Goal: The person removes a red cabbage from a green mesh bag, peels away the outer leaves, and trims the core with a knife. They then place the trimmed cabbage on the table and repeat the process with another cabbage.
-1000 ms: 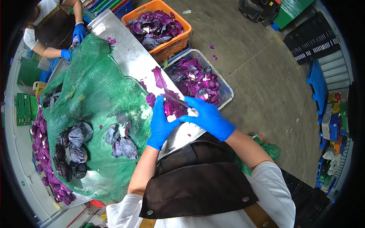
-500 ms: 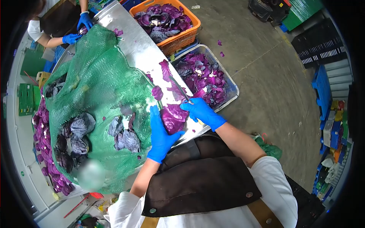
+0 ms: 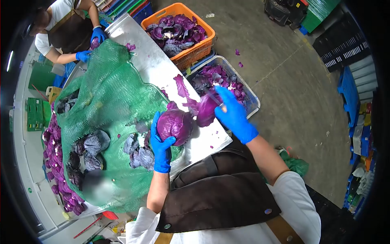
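Observation:
A round purple cabbage [image 3: 175, 127] rests in my left hand [image 3: 161, 147], whose blue-gloved fingers and thumb wrap its left and lower side. To its right, my right hand [image 3: 236, 116], also gloved in blue, grips a loose purple leaf [image 3: 206, 110]. A thin dark tool, perhaps a knife, shows faintly by those fingers; motion blurs it. Further leaf pieces [image 3: 181, 86] lie on the metal table [image 3: 152, 61] behind the cabbage. Left of my left hand, a green mesh sack [image 3: 118, 89] spreads over the table, with dark outer leaves [image 3: 141, 156] on it.
An orange crate [image 3: 195, 51] of leaves and a grey-blue crate [image 3: 255, 101] of leaves stand beyond the table's right edge. Many cabbages [image 3: 61, 175] lie at the far left. A co-worker in blue gloves [image 3: 83, 56] holds a cabbage at the table's far end.
The cabbage is now more upright and fully visible in my left hand. My right hand has moved right and upward, with a leaf now separate from the cabbage. The co-worker's hands have shifted.

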`<action>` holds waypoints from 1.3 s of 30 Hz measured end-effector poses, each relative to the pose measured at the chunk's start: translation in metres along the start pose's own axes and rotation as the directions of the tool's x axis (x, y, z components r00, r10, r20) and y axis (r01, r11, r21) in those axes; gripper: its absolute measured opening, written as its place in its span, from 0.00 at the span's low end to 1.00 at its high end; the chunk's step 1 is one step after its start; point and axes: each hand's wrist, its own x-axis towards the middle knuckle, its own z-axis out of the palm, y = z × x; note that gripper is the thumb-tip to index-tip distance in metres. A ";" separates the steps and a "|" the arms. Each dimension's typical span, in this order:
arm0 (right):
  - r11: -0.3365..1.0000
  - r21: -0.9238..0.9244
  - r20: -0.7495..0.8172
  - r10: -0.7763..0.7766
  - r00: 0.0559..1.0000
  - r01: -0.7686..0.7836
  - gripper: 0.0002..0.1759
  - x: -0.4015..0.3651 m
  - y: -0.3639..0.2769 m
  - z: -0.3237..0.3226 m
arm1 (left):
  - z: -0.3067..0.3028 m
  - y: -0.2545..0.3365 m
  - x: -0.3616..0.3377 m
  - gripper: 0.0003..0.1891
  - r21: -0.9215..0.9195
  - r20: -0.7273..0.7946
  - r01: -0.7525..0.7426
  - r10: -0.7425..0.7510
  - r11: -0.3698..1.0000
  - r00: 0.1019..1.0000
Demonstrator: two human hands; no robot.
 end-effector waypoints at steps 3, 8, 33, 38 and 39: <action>0.886 0.464 0.225 -0.144 0.964 0.024 0.47 0.010 -0.080 -0.014 | 0.013 0.011 0.009 0.59 0.008 0.047 -0.011 0.011 1.000 0.999; 0.660 0.726 0.352 -0.115 0.929 -0.194 0.15 0.007 -0.070 -0.004 | 0.003 0.009 0.007 0.52 -0.210 -0.008 0.093 -0.097 0.973 0.995; 0.223 0.338 0.882 0.265 0.390 -0.914 0.32 -0.030 -0.002 0.061 | 0.029 -0.019 -0.014 0.58 0.777 0.180 -0.278 0.223 0.565 0.958; 0.997 -0.030 0.332 0.074 0.940 -0.068 0.41 -0.022 -0.011 0.043 | 0.038 -0.043 0.001 0.59 0.810 0.013 -0.090 0.135 0.579 0.991; 0.997 -0.075 0.367 -0.004 0.930 0.034 0.41 -0.019 -0.025 0.030 | 0.039 -0.039 0.005 0.61 0.834 -0.003 -0.048 0.090 0.550 0.996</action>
